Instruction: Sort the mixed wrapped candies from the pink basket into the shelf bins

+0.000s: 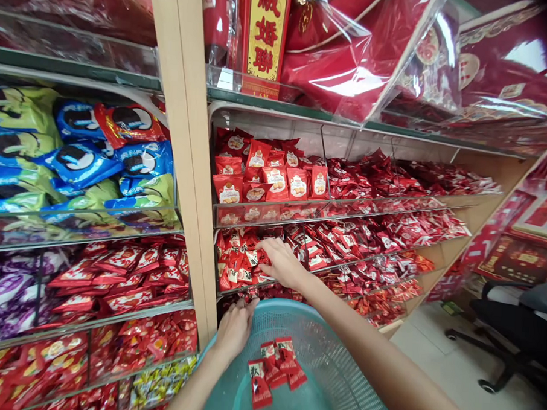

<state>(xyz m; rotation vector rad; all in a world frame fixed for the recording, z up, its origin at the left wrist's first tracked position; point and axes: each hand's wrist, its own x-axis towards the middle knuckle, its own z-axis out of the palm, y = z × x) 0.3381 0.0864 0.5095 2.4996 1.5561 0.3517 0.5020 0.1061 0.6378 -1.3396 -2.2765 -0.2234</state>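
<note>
Nearly weightless, soft red packets (pixel 239 258) under the open right hand (pixel 280 263), easiest pinched by crimped ends; left hand (pixel 235 330) curled above green basket (pixel 339 365), grip unclear.

A round teal plastic mesh basket (pixel 322 346) sits just below the shelving, with a few red foil sweet packets (pixel 270 368) lying inside it. Above it, the right hand (pixel 282 263) rests on a heap of red foil packets (pixel 239 258) in a clear acrylic shelf bin (pixel 329 271), and the left hand (pixel 235 330) sits lower, between that bin and the basket's rim. A pale wooden upright (pixel 191 117) stands left of both hands, with blue foil snack bags (pixel 80 154) shelved beyond it, and a black office chair (pixel 499 323) stands off to the right.
</note>
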